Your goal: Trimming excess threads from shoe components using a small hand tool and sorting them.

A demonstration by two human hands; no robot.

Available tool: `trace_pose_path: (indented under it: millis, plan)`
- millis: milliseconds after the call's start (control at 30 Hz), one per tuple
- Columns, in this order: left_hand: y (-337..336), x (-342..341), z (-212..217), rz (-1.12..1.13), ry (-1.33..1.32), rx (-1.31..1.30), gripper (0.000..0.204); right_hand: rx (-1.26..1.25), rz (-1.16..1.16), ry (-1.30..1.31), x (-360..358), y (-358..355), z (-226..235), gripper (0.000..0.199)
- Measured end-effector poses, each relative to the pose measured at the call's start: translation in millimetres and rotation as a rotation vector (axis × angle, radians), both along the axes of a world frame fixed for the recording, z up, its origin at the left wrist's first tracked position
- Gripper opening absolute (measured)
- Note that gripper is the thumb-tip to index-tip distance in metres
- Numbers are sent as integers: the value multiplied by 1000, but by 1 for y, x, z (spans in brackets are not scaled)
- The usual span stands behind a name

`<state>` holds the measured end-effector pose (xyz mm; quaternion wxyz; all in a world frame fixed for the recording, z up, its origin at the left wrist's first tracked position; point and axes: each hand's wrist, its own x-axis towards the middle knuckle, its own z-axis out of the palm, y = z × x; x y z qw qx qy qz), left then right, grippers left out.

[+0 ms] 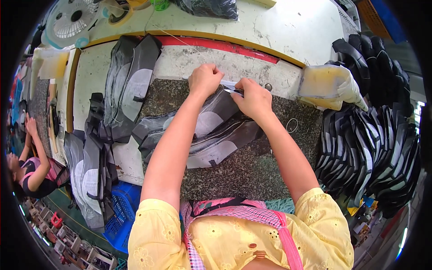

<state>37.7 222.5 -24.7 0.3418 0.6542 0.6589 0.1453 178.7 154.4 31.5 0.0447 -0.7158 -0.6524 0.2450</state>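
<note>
My left hand (204,79) is closed on the far edge of a black and grey cut fabric piece (211,121) that lies on the speckled stone slab (243,171). My right hand (253,98) sits just to its right, gripping small metal scissors (231,86) whose tips point left toward my left hand. More black and grey pieces (198,144) lie stacked under my forearms.
A long stack of black and grey pieces (128,85) runs down the left. A big pile of black pieces (373,135) fills the right, beside a white plastic tub (326,85). A rubber ring (292,125), a blue crate (121,211), a fan (72,20) and a seated person (31,166) are around.
</note>
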Motion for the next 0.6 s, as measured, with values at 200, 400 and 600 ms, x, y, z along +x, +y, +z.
trace_pose_path:
  millis: [200, 400, 600]
  plan:
    - [-4, -5, 10, 11, -221, -5, 22, -56, -24, 11, 1, 10, -3, 24]
    - [-53, 10, 20, 95, -730, 2, 17, 267, -347, 408, 49, 3, -4, 23]
    - [-36, -19, 5, 160, -469, 263, 15, -26, -76, 123, 21, -4, 19, 27]
